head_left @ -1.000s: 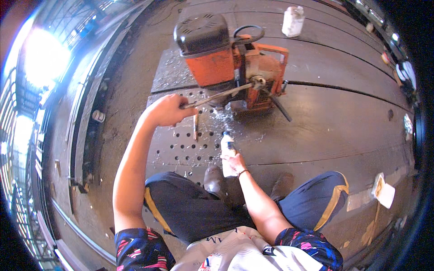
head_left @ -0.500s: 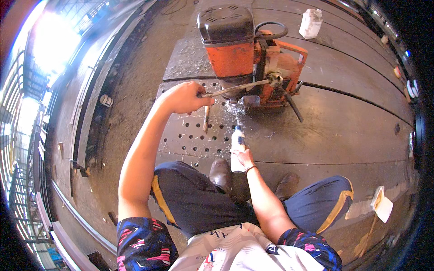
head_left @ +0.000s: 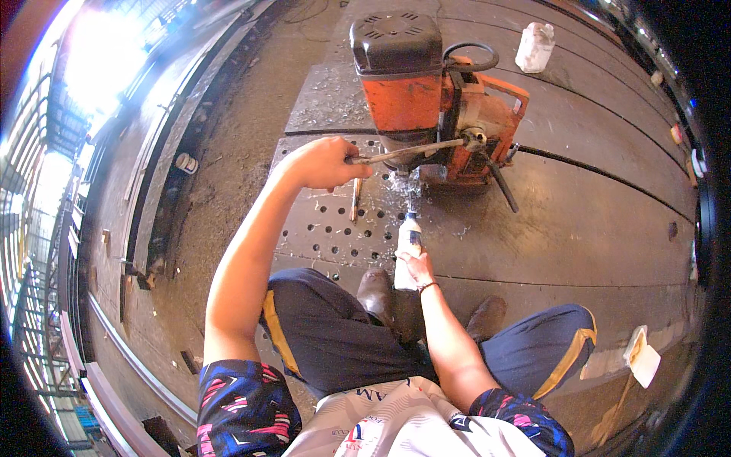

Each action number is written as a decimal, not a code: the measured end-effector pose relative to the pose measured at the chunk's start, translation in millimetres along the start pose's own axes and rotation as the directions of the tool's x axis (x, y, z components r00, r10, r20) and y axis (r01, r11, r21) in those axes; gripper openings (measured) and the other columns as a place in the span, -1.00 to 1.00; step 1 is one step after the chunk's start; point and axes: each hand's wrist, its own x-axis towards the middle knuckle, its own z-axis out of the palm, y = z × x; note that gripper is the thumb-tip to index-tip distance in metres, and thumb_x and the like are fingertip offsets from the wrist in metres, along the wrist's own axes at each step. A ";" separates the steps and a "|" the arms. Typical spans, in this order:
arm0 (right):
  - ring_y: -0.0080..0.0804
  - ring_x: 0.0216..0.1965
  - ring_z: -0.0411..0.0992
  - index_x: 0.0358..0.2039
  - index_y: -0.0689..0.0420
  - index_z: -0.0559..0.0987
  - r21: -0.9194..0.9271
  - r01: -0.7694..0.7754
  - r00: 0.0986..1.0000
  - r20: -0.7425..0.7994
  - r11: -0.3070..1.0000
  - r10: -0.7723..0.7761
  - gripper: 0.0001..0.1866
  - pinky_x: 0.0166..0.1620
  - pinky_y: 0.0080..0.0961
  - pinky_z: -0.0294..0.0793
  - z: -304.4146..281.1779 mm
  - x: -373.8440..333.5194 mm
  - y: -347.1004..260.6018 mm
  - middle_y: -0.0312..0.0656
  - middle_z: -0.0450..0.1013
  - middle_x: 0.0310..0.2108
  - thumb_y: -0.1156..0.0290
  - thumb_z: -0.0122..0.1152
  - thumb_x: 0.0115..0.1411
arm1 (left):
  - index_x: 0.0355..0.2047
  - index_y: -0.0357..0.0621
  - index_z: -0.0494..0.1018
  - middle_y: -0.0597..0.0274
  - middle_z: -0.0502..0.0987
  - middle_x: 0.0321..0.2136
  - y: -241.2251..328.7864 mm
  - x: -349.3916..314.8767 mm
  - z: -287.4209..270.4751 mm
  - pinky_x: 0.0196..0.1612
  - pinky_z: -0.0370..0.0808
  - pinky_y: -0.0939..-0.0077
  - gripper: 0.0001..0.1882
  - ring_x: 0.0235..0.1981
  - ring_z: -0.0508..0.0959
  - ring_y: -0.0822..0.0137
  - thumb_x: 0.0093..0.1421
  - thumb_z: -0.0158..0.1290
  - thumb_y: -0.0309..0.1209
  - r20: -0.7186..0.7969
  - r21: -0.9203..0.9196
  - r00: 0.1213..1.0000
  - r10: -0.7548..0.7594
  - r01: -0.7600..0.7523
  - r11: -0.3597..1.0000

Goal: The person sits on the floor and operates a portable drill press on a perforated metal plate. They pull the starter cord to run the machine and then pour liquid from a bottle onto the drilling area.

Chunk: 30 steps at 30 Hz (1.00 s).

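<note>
An orange and black magnetic drill stands on a steel plate drilled with rows of round holes. My left hand is closed round the end of the drill's feed handle, out to the left of the machine. In my right hand is a white squeeze bottle with a dark tip, tilted toward the drill's cutter. Bright metal shavings lie around the cutter, which they partly hide. A thin brush lies on the plate below my left hand.
A white jug stands beyond the drill at the right. A cut-open white container lies at the lower right. A small white can is on the ground at the left, near long steel beams. My boots are at the plate's near edge.
The whole view has shifted slightly, so the drill and plate appear a little farther right. Both hands keep their holds on the feed handle and the bottle.
</note>
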 end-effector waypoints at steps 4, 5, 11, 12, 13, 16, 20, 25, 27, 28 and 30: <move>-0.31 -0.42 0.61 -0.24 0.25 0.60 -0.085 0.049 0.998 -0.034 0.995 -0.052 -0.52 -0.32 -0.36 0.60 -2.9 2.2 3.0 -0.10 0.62 -0.40 0.24 0.55 -0.12 | -0.29 -0.36 0.60 -0.04 0.61 -0.59 1.5 2.3 -0.6 -0.33 0.57 0.23 -0.39 -0.53 0.67 0.19 0.16 0.11 0.10 0.003 -0.006 1.000 0.004 -0.004 1.000; -0.31 -0.41 0.61 -0.24 0.25 0.60 -0.079 0.049 0.998 -0.024 0.996 -0.051 -0.52 -0.31 -0.35 0.60 -2.2 8.9 9.8 -0.10 0.63 -0.40 0.23 0.55 -0.12 | -0.32 -0.34 0.59 -0.02 0.60 -0.60 1.6 4.0 -0.5 -0.37 0.56 0.24 -0.39 -0.55 0.66 0.20 0.17 0.11 0.10 -0.006 -0.001 1.000 0.016 -0.016 1.000; -0.27 -0.38 0.62 -0.22 0.26 0.61 -0.183 -0.005 1.000 0.019 0.983 0.009 -0.47 -0.29 -0.32 0.60 -0.8 27.7 28.9 -0.07 0.63 -0.37 0.18 0.55 -0.13 | -0.42 -0.30 0.56 0.03 0.58 -0.62 -3.3 2.6 2.9 -0.45 0.52 0.27 -0.41 -0.59 0.63 0.23 0.19 0.11 0.11 -0.024 0.005 1.000 0.013 -0.013 1.000; -0.27 -0.38 0.62 -0.23 0.26 0.61 -0.157 -0.002 1.000 0.010 0.988 0.004 -0.47 -0.29 -0.32 0.60 -0.7 30.9 31.0 -0.07 0.63 -0.37 0.18 0.55 -0.14 | -0.42 -0.29 0.56 0.04 0.58 -0.63 -1.5 3.3 1.9 -0.45 0.52 0.28 -0.41 -0.59 0.63 0.23 0.19 0.11 0.11 -0.020 0.005 1.000 0.016 -0.016 1.000; -0.27 -0.38 0.62 -0.23 0.26 0.61 -0.131 0.001 1.000 0.000 0.991 -0.001 -0.47 -0.29 -0.31 0.59 -1.9 33.6 33.1 -0.07 0.63 -0.36 0.17 0.55 -0.14 | -0.43 -0.29 0.55 0.05 0.58 -0.63 0.6 4.2 1.0 -0.45 0.52 0.28 -0.42 -0.59 0.63 0.24 0.19 0.10 0.11 -0.015 0.005 1.000 0.019 -0.019 1.000; -0.27 -0.38 0.62 -0.25 0.26 0.62 -0.059 0.007 1.000 0.009 0.998 -0.007 -0.48 -0.29 -0.31 0.59 -2.2 29.0 31.7 -0.07 0.63 -0.36 0.16 0.55 -0.15 | -0.44 -0.28 0.55 0.04 0.57 -0.64 -0.6 4.8 2.3 -0.45 0.52 0.27 -0.42 -0.59 0.63 0.25 0.20 0.10 0.12 -0.015 -0.010 1.000 0.027 -0.028 1.000; -0.40 -0.46 0.58 -0.34 0.22 0.67 -0.043 0.027 1.000 0.008 0.999 -0.027 -0.67 -0.36 -0.39 0.57 3.0 18.9 21.1 -0.16 0.61 -0.42 0.29 0.51 -0.07 | -0.44 -0.27 0.55 0.06 0.57 -0.65 -5.0 3.0 2.8 -0.46 0.52 0.28 -0.42 -0.60 0.63 0.26 0.20 0.10 0.11 -0.014 0.002 1.000 0.018 -0.018 1.000; -0.38 -0.46 0.58 -0.32 0.22 0.67 -0.023 -0.014 1.000 0.027 1.000 0.014 -0.66 -0.36 -0.39 0.58 -1.4 24.1 24.8 -0.16 0.61 -0.42 0.29 0.50 -0.06 | -0.43 -0.27 0.55 0.07 0.56 -0.66 -1.7 4.1 2.7 -0.46 0.52 0.29 -0.43 -0.60 0.62 0.26 0.20 0.10 0.11 -0.017 -0.014 1.000 0.026 -0.026 1.000; -0.39 -0.46 0.58 -0.32 0.22 0.66 -0.010 -0.022 0.999 0.036 1.000 0.022 -0.67 -0.36 -0.39 0.58 -1.5 22.8 23.0 -0.17 0.61 -0.42 0.29 0.49 -0.05 | -0.43 -0.28 0.55 0.06 0.56 -0.65 -2.5 3.9 2.5 -0.46 0.52 0.29 -0.43 -0.61 0.62 0.26 0.20 0.10 0.11 -0.017 -0.008 0.999 0.035 -0.035 0.999; -0.39 -0.46 0.58 -0.32 0.22 0.66 -0.005 -0.026 0.999 0.041 1.000 0.026 -0.68 -0.36 -0.39 0.58 -1.2 21.5 22.1 -0.17 0.61 -0.43 0.29 0.49 -0.04 | -0.42 -0.28 0.55 0.05 0.56 -0.65 -3.2 4.1 2.8 -0.46 0.52 0.29 -0.43 -0.61 0.62 0.26 0.20 0.10 0.11 -0.017 -0.006 0.999 0.039 -0.039 0.999; -0.38 -0.46 0.59 -0.33 0.22 0.66 -0.052 -0.032 0.999 0.030 0.998 0.034 -0.69 -0.36 -0.39 0.58 -0.3 23.3 21.1 -0.17 0.61 -0.43 0.30 0.48 -0.03 | -0.41 -0.29 0.55 0.04 0.56 -0.64 -3.5 4.9 3.0 -0.46 0.53 0.28 -0.42 -0.60 0.63 0.25 0.21 0.10 0.10 -0.018 0.000 0.999 0.043 -0.043 0.999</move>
